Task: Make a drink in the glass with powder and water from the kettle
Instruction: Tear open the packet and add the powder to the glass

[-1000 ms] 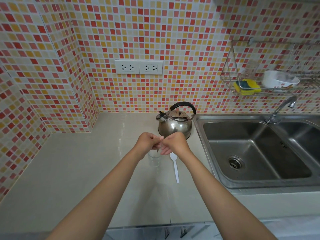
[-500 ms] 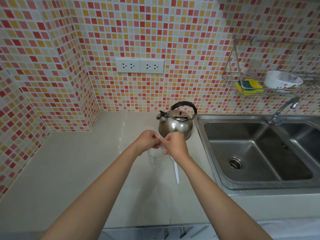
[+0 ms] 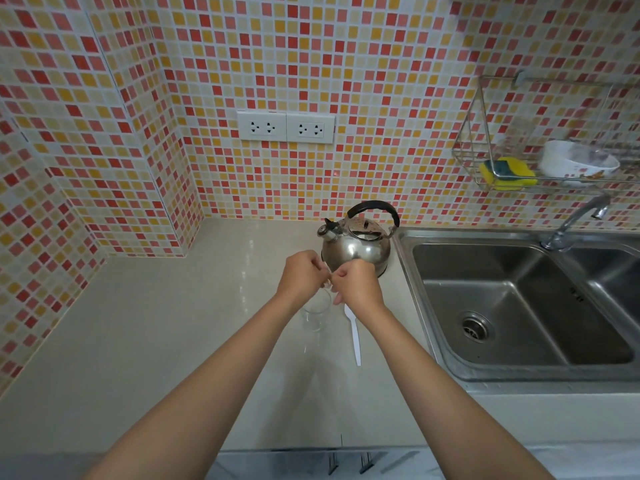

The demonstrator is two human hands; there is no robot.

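A clear empty-looking glass point(image 3: 314, 315) stands on the pale counter point(image 3: 145, 341). My left hand point(image 3: 300, 277) and my right hand point(image 3: 356, 287) meet just above its rim, fingers pinched together on a small pale thing, likely a powder sachet point(image 3: 328, 282), mostly hidden by the fingers. A white plastic spoon point(image 3: 355, 337) lies on the counter right of the glass, partly under my right wrist. The steel kettle point(image 3: 356, 242) with a black handle stands just behind my hands, its spout pointing left.
A steel double sink point(image 3: 519, 306) with a tap point(image 3: 575, 220) fills the right side. A wire rack point(image 3: 540, 147) on the tiled wall holds a yellow sponge and a white bowl. Two sockets point(image 3: 285, 127) sit on the wall. A tiled corner wall juts out at left.
Both hands stay pinched together over the glass with only small finger shifts. The spoon's bowl shows again beside my right wrist. The view has shifted slightly.
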